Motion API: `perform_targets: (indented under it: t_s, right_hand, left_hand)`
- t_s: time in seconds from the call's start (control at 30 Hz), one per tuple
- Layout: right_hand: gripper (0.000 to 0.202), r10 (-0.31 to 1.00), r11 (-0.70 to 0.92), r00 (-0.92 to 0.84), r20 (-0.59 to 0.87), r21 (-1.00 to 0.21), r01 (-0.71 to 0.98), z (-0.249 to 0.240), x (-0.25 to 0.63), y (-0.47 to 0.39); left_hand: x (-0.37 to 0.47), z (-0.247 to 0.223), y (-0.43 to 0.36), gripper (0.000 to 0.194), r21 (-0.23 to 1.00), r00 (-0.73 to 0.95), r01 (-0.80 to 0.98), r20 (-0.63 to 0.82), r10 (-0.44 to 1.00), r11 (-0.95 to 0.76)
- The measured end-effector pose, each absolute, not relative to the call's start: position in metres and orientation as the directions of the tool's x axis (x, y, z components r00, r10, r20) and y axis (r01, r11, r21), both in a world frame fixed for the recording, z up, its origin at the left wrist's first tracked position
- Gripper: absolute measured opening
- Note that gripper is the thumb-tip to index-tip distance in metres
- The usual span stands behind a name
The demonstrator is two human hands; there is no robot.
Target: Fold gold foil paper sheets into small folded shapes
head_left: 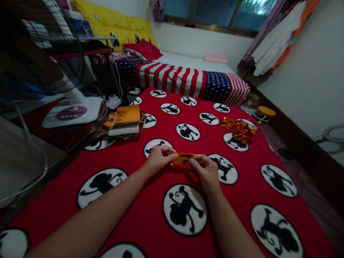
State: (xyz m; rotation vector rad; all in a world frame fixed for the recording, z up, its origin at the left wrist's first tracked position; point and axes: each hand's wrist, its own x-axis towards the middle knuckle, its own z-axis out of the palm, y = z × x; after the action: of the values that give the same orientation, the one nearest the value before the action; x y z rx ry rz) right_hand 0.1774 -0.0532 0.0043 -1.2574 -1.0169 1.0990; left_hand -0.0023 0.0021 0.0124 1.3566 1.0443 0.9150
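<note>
A small strip of shiny gold paper (pixel 182 158) is pinched between both my hands just above a red blanket (pixel 249 200) printed with black monkeys in white circles. My left hand (pixel 158 158) grips its left end with thumb and fingers. My right hand (pixel 204 170) grips its right end. Farther off on the blanket, to the right, lies a pile of folded gold paper pieces (pixel 238 130).
A stack of gold sheets and booklets (pixel 125 122) sits at the blanket's left edge. A standing fan (pixel 70 107) and dark shelving stand at left. A flag-patterned bed (pixel 188 79) lies behind. A yellow-lidded container (pixel 264 113) rests on the floor at right.
</note>
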Motion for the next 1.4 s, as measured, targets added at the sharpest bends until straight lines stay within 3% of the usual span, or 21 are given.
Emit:
perform_targets:
  t_s: [0.9, 1.4]
  right_hand:
    - [0.023, 0.996, 0.000, 0.087, -0.007, -0.997, -0.073, 0.0045, 0.1777, -0.0544]
    - [0.029, 0.977, 0.027, 0.211, 0.013, -0.998, -0.062, 0.0016, 0.1739, -0.0537]
  left_hand:
    - [-0.0041, 0.0117, 0.0006, 0.027, 0.998, 0.353, 0.053, 0.002, 0.936, -0.022]
    - [-0.0045, 0.0133, -0.0008, 0.030, 0.998, 0.346, 0.048, 0.011, 0.938, -0.029]
